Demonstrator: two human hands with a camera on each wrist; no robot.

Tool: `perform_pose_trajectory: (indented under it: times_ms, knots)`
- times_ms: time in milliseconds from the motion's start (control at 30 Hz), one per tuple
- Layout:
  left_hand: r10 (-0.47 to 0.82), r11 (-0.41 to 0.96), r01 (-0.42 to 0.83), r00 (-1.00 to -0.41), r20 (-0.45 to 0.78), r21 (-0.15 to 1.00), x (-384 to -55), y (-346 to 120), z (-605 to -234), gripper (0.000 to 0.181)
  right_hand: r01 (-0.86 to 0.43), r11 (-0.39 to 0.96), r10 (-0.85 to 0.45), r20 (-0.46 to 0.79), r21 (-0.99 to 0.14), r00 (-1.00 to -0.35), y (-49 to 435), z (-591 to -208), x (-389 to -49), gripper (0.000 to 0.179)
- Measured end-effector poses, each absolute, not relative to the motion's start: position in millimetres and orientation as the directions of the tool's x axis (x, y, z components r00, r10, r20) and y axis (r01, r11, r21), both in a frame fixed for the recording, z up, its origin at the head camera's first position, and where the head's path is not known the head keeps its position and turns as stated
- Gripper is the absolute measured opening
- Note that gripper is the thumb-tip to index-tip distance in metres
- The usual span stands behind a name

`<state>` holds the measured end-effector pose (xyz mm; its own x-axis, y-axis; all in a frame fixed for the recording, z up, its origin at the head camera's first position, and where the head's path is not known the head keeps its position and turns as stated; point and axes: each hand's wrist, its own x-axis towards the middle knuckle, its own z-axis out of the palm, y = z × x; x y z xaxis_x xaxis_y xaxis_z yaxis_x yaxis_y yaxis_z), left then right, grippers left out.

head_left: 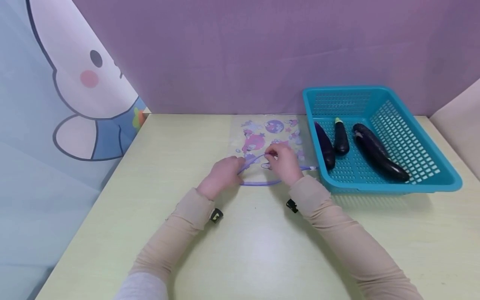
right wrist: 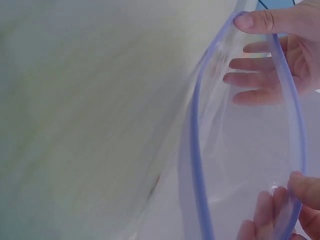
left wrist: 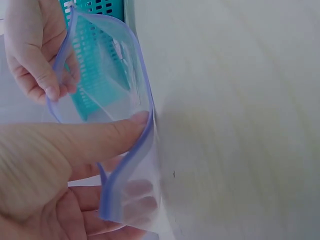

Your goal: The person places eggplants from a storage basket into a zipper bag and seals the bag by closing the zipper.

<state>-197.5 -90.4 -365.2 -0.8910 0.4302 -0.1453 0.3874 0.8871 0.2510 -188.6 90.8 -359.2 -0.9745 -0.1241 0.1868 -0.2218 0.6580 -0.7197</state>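
Note:
A clear zip bag point(head_left: 274, 126) with purple and pink cartoon prints lies on the table, its mouth edged by a blue-violet zip strip point(head_left: 259, 183). The mouth gapes, its two edges apart. My left hand point(head_left: 225, 173) grips the bag's left corner; in the left wrist view its thumb point(left wrist: 112, 137) lies over the near edge, with fingers seen through the plastic. My right hand point(head_left: 283, 163) pinches the raised far edge between thumb and fingers, as the right wrist view also shows at the strip point(right wrist: 298, 150). Nothing is visible inside the bag.
Right of the bag stands a teal plastic basket point(head_left: 386, 187). It holds a slim dark eggplant point(head_left: 325, 146), a short eggplant point(head_left: 341, 137) with a pale green tip, and long dark eggplant point(head_left: 378, 156) shapes that overlap. A purple cloth wall point(head_left: 240, 58) closes off the table's back.

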Motion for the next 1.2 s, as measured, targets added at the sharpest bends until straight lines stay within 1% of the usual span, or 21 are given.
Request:
perform_pose_trajectory:
  times_ms: [100, 200, 233, 300, 433, 600, 733, 867, 1200]
  knots:
    - [0.418, 0.888, 0.374, -0.899, -0.133, 0.266, -198.9, -91.0, -366.0, 0.055, -0.210, 0.648, -0.113, 0.179, -0.732, -0.977, 91.9, -359.3, -189.8, 0.009]
    - [0.391, 0.890, 0.343, -0.913, -0.115, 0.300, -200.1, -90.8, -366.6, 0.061, -0.210, 0.653, -0.114, 0.179, -0.728, -0.977, 92.1, -359.0, -190.0, 0.009]
    - [0.380, 0.890, 0.332, -0.919, -0.105, 0.314, -200.4, -90.9, -367.0, 0.059, -0.210, 0.656, -0.116, 0.177, -0.725, -0.977, 92.1, -359.1, -189.9, 0.009]
    - [0.362, 0.882, 0.316, -0.929, -0.074, 0.351, -200.8, -91.0, -366.8, 0.049, -0.212, 0.662, -0.123, 0.174, -0.719, -0.977, 92.2, -359.0, -189.6, 0.008]
    - [0.348, 0.855, 0.319, -0.937, 0.004, 0.410, -202.5, -92.1, -366.3, 0.033, -0.219, 0.659, -0.132, 0.177, -0.719, -0.975, 92.4, -358.4, -189.4, 0.008]
    - [0.361, 0.789, 0.330, -0.932, 0.043, 0.519, -208.3, -94.0, -369.4, 0.024, -0.223, 0.651, -0.121, 0.191, -0.725, -0.974, 92.9, -359.0, -190.0, 0.008]
    - [0.374, 0.713, 0.346, -0.923, 0.086, 0.610, -212.6, -94.9, -372.0, 0.018, -0.217, 0.633, -0.106, 0.194, -0.743, -0.975, 93.0, -358.9, -190.6, 0.009]
    - [0.363, 0.648, 0.354, -0.922, 0.135, 0.675, -214.0, -94.2, -372.2, 0.015, -0.193, 0.595, -0.071, 0.188, -0.780, -0.980, 93.1, -359.3, -191.9, 0.011]
    - [0.300, 0.583, 0.304, -0.942, 0.148, 0.754, -214.4, -89.3, -373.6, 0.015, -0.137, 0.542, -0.002, 0.162, -0.829, -0.987, 91.3, -362.9, -195.0, 0.010]
